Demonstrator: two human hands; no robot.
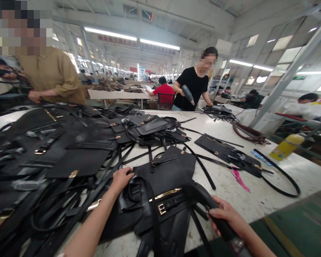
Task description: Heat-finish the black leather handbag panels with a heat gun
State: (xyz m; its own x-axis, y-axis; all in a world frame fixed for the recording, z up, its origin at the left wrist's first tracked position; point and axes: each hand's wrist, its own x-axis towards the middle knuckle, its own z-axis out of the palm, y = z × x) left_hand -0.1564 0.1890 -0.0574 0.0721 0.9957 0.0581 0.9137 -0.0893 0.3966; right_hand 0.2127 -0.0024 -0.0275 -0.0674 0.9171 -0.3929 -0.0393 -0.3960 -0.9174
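In front of me a black leather bag (pixel 166 175) lies on the white table, with a gold zip (pixel 168 193) and a gold buckle (pixel 162 208) on its panels. My left hand (pixel 122 179) pinches the bag's left edge beside a looped strap (pixel 135 189). My right hand (pixel 224 216) is wrapped round a black hand-held tool (pixel 203 196) with a curved, tube-like body. The tool's front end is over the bag's right side, near the zip; I cannot tell whether it touches. Its exact kind is unclear.
Black bags (pixel 80 162) with loose straps are heaped at left. Another flat bag piece (pixel 227 153), a pink strip (pixel 239 180) and a yellow bottle (pixel 287 147) are at right on the table (pixel 307 171). Across it, one co-worker (pixel 194 84) holds a heat gun (pixel 188 94); another (pixel 50 76) stands left.
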